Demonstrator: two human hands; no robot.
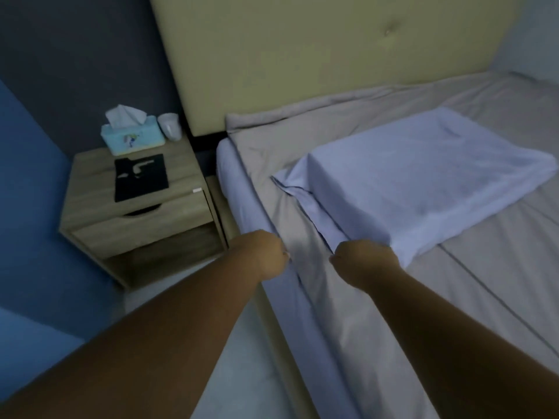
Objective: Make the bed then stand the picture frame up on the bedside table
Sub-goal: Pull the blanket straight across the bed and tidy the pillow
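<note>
Bedside surface (pixel 90 176) left of bed (pixel 393 297), beside headboard (pixel 302 55). On surface: picture frame (pixel 140 176) lying flat at middle; tissue box (pixel 133 136) behind frame; cup (pixel 170 125) right of tissue box, near headboard. Pillow (pixel 423 176) on blanket (pixel 348 313), toward head of bed, right of bed's left edge. Left hand (pixel 269 257) and right hand (pixel 360 261) closed on blanket edge at bed's left side, in front of pillow, slightly apart

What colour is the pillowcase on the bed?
Pale lavender-blue, plain; the pillow shows best in the head view.
</note>
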